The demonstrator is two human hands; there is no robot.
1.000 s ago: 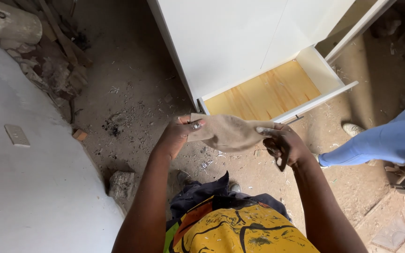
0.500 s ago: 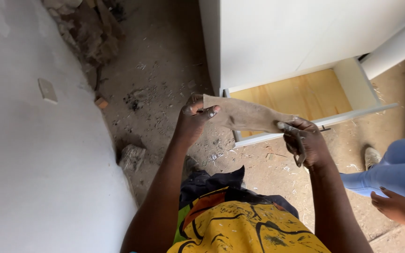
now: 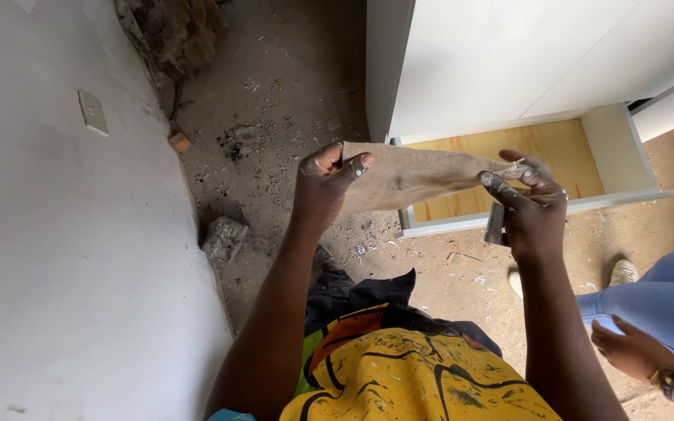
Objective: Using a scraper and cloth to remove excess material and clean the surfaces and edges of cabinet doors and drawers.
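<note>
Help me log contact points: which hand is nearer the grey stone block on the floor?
Left. The left hand grips the sandpaper strip's end above and right of the stone block; the right hand holds the far end.

A single head-worn camera looks steeply down, close over the person's own arms. The left hand (image 3: 323, 183) and right hand (image 3: 530, 210) sit mid-frame, the dirt floor (image 3: 290, 93) beyond them, a white wall (image 3: 48, 249) left of the left hand.
</note>
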